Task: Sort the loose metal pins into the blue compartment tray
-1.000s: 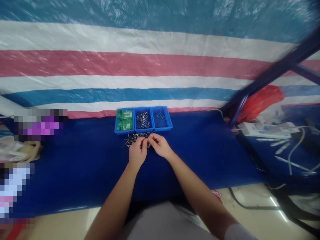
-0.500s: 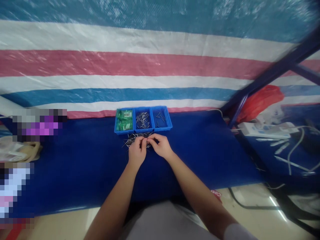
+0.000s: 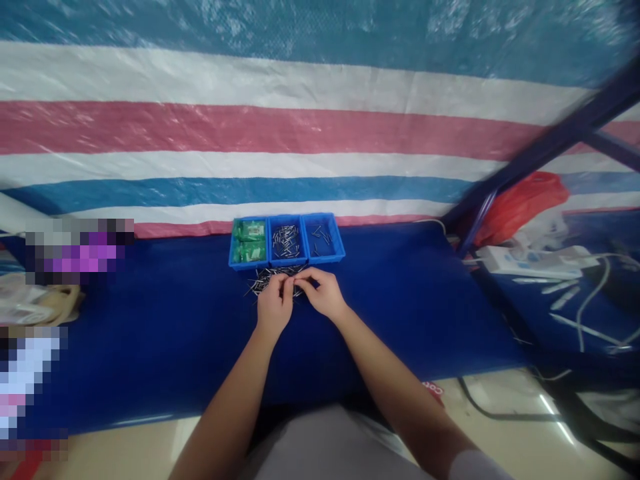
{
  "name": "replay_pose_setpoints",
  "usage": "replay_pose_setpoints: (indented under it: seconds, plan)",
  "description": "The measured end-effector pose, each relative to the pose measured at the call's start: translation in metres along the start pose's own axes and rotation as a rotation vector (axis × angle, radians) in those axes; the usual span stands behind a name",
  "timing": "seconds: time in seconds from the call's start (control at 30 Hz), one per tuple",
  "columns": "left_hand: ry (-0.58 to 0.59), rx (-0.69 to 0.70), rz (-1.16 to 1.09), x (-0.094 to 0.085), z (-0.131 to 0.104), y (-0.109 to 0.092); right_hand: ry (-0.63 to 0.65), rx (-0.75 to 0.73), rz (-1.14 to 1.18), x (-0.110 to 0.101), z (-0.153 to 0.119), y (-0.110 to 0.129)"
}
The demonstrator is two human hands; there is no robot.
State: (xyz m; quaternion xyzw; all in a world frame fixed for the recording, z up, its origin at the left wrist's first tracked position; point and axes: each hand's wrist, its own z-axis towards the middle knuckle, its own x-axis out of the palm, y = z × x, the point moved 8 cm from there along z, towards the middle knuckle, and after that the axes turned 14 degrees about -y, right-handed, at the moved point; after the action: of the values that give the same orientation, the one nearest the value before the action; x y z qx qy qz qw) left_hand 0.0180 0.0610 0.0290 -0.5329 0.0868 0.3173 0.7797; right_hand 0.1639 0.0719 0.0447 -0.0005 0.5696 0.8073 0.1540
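Note:
My left hand (image 3: 275,300) and my right hand (image 3: 323,291) meet fingertip to fingertip over a loose pile of thin dark and silvery metal pins (image 3: 260,280) on the blue tabletop (image 3: 175,333). Both hands are closed in a pinch; whatever lies between the fingers is too small to make out. Just beyond the pile stand three joined blue bins. Green packets (image 3: 251,241) fill the left bin (image 3: 233,250). Many similar pins lie in the middle bin (image 3: 271,250), and only several are in the right bin (image 3: 327,248).
A striped plastic sheet (image 3: 300,127) hangs behind the table. To the right are a dark metal frame (image 3: 480,223), a red plastic bag (image 3: 525,203), a white power strip (image 3: 530,261) and cables. At the left edge sit a tan basket (image 3: 67,303) and blurred-out patches.

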Motion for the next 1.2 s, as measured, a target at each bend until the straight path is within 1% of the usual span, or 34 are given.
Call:
replay_pose_setpoints:
  seconds: [0.13, 0.3, 0.4, 0.5, 0.67, 1.03, 1.2]
  plan:
    - [-0.004, 0.004, 0.013, -0.001, 0.001, -0.001, -0.004, 0.047, 0.017, 0.0, 0.0, -0.004]
    - [-0.014, 0.023, 0.026, -0.002, 0.002, -0.003, 0.007, 0.184, 0.168, 0.006, -0.003, -0.015]
    - [-0.008, 0.046, 0.036, -0.002, 0.003, -0.005, 0.018, 0.218, 0.223, 0.008, -0.003, -0.017]
    - [-0.006, 0.048, 0.022, -0.003, 0.003, -0.005, 0.027, 0.21, 0.19, 0.007, -0.003, -0.018]
    - [-0.034, 0.044, 0.022, -0.005, 0.004, -0.003, 0.037, 0.173, 0.135, 0.007, -0.004, -0.018]
    - [-0.034, 0.041, 0.028, -0.004, 0.004, -0.001, 0.044, 0.149, 0.132, 0.008, -0.004, -0.015]
    - [-0.014, 0.006, 0.008, -0.003, 0.004, 0.0, 0.028, 0.161, 0.15, 0.008, -0.002, -0.015]
